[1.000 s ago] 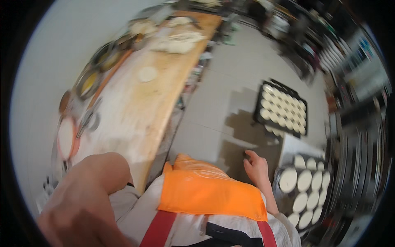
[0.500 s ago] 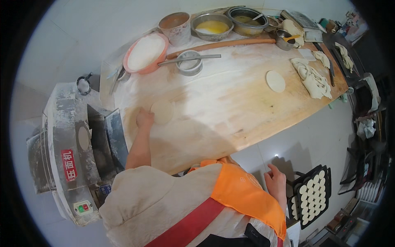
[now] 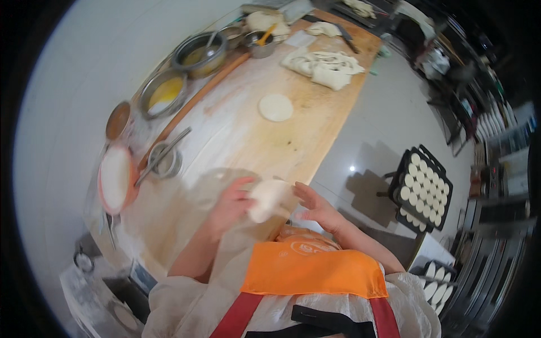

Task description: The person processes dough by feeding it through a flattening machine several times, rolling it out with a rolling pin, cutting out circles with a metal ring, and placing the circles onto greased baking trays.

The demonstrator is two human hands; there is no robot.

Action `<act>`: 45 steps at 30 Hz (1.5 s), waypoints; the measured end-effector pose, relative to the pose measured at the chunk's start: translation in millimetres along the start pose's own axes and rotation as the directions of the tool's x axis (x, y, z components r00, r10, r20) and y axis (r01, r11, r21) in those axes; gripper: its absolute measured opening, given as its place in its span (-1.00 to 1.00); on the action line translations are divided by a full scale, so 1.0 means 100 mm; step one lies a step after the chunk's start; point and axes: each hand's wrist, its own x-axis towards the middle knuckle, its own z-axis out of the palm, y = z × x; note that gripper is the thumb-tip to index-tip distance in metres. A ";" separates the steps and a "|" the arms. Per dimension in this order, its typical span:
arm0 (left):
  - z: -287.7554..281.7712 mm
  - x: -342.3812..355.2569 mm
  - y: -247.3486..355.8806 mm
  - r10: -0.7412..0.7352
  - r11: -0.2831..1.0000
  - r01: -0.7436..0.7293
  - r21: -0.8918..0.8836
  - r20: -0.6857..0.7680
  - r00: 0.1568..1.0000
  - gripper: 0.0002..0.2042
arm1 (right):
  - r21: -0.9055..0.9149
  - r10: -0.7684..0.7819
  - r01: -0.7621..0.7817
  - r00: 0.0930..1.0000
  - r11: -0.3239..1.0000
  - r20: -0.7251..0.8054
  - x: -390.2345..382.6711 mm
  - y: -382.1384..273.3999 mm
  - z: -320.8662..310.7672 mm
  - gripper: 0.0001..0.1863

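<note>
A thin round of dough (image 3: 269, 200), blurred by motion, is held up above the near edge of the wooden worktable. My left hand (image 3: 230, 204) grips its left side. Close to its right edge is my right hand (image 3: 320, 209), fingers spread; whether they touch the dough I cannot tell. Farther off, another flat dough round (image 3: 275, 107) lies on the table. Beyond that sits a folded, lumpy sheet of dough (image 3: 324, 66).
A long rolling pin (image 3: 194, 104) lies before a bowl of yellow liquid (image 3: 166, 94) and a dark pot (image 3: 200, 55). A pink basin of flour (image 3: 115, 179) stands left, beside a tin with a metal bar (image 3: 164, 160). Right, beyond the table, is a dough-filled black tray (image 3: 424, 190).
My left hand has lifted the dough round off the table's left part and brought it in front of me. My right hand has come up beside it. The view has turned right.
</note>
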 end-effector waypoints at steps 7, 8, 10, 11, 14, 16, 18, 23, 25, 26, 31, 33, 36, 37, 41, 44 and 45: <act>0.33 2.44 -0.09 0.485 0.320 -0.052 0.946 -0.117 0.867 -0.46 | 0.067 0.198 -0.193 0.823 0.979 -0.532 -0.94 0.28 -1.00 -0.67; 0.04 2.90 -0.26 0.394 -0.019 0.050 0.999 -0.039 0.918 -0.43 | 0.000 0.203 -0.253 0.777 0.967 -0.596 -1.19 0.42 -1.19 -0.69; -0.67 3.71 -0.59 0.200 -0.707 0.081 0.703 0.089 0.976 -0.39 | -0.148 0.164 -0.378 0.677 0.914 -0.718 -1.67 0.57 -1.43 -0.70; -0.99 3.98 -0.66 0.301 -0.685 0.147 0.713 0.093 0.949 -0.48 | -0.209 0.129 -0.449 0.613 0.869 -0.780 -1.96 0.55 -1.53 -0.69; -0.87 4.41 -0.20 0.058 -0.728 0.000 0.686 0.062 0.996 -0.65 | 0.006 0.053 -0.153 0.303 0.988 -0.952 -3.02 0.55 -1.59 -0.70; -0.18 4.48 0.15 0.055 0.474 0.469 0.745 -0.557 0.829 -0.72 | 0.104 0.101 0.262 0.024 0.960 -0.995 -3.76 0.66 -1.50 -0.60; 0.24 4.17 0.19 0.031 0.808 0.312 0.500 -0.565 0.825 -0.72 | -0.015 0.104 0.364 -0.306 0.931 -0.946 -4.47 0.92 -1.43 -0.57; 1.47 3.13 0.27 0.225 0.897 -0.217 0.385 0.025 0.974 -0.55 | 0.171 0.310 0.284 -0.573 0.943 -0.759 -5.61 2.21 -1.50 -0.49; 2.28 3.00 0.17 0.028 0.958 -0.173 0.230 0.524 0.851 -0.48 | 0.143 0.312 0.335 -0.533 0.931 -0.786 -5.41 1.91 -1.32 -0.43; 3.06 2.32 0.01 -0.007 0.963 -0.177 0.203 0.676 0.737 -0.50 | 0.094 0.336 0.456 -0.486 0.885 -0.807 -5.43 1.86 -1.33 -0.37; 5.14 -0.22 -0.82 -0.273 0.949 -0.068 0.309 0.908 0.319 -0.51 | 0.022 -0.054 -0.116 -0.609 0.993 -0.791 -5.64 1.84 -1.47 -0.40; 5.68 -1.07 -1.14 -0.399 0.916 -0.017 0.401 0.913 0.082 -0.50 | -0.121 -0.122 -0.048 -0.661 0.992 -0.741 -6.00 1.86 -1.35 -0.49; 6.12 -1.76 -1.67 -0.600 0.798 -0.111 0.592 0.796 -0.074 -0.48 | -0.047 -0.107 -0.104 -0.706 0.993 -0.700 -6.67 2.06 -1.02 -0.60; 6.19 -1.92 -1.80 -0.688 0.722 -0.167 0.672 0.722 -0.069 -0.47 | -0.025 -0.057 -0.054 -0.764 0.998 -0.643 -6.93 2.31 -0.89 -0.62; 6.18 -2.19 -1.86 -0.629 0.666 -0.506 0.549 0.778 0.016 -0.61 | 0.241 0.031 -0.035 -0.964 0.970 -0.266 -7.65 3.09 -0.13 -0.65; 5.94 -1.78 -1.67 -0.761 0.584 -0.499 0.640 0.646 -0.062 -0.72 | 0.603 0.192 0.073 -0.972 0.794 -0.135 -7.73 3.62 0.30 -0.62; 5.77 -1.40 -1.76 -0.807 0.557 -0.449 0.699 0.583 -0.093 -0.67 | 0.670 0.282 0.120 -0.949 0.732 -0.139 -7.75 3.77 0.32 -0.59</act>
